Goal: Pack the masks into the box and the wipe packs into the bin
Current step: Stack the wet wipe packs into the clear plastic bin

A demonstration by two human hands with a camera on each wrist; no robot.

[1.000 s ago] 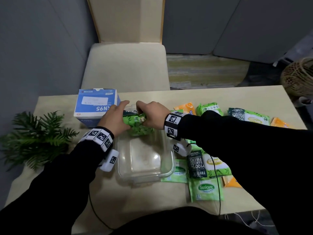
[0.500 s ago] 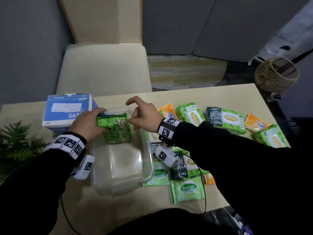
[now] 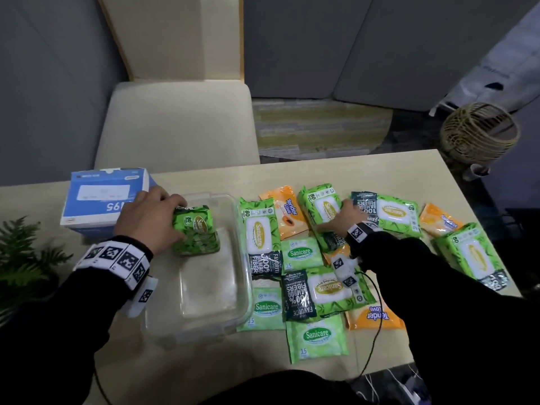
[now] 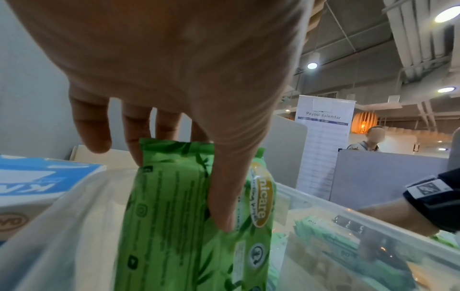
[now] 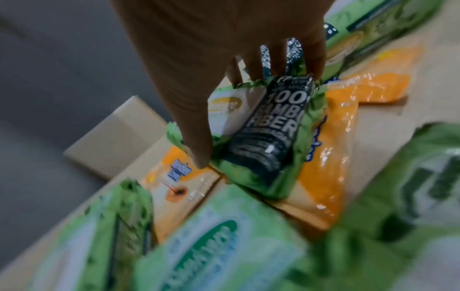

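A clear plastic bin [image 3: 242, 290] stands on the table in front of me. At its far left end my left hand [image 3: 172, 220] grips a green Sanicare wipe pack [image 3: 195, 232] standing on edge inside the bin; in the left wrist view the thumb lies on the front of the pack [image 4: 174, 226] and the fingers behind it. The blue KN95 mask box [image 3: 99, 200] sits closed just left of the bin. My right hand [image 3: 333, 217] reaches among the loose packs and grips another green wipe pack [image 5: 268, 137] with a black end, thumb on one side, fingers over the far end.
Several green and orange wipe packs [image 3: 318, 290] lie spread on the table right of the bin. A fern [image 3: 20, 252] stands at the left edge, a cream chair [image 3: 175, 124] behind the table, and a wicker basket [image 3: 479, 133] beyond the right corner. A black cable [image 3: 375, 317] crosses the front packs.
My right hand let go of the pack in the bin and moved right onto a pack on the table. The left hand still holds its pack, now lower in the bin.
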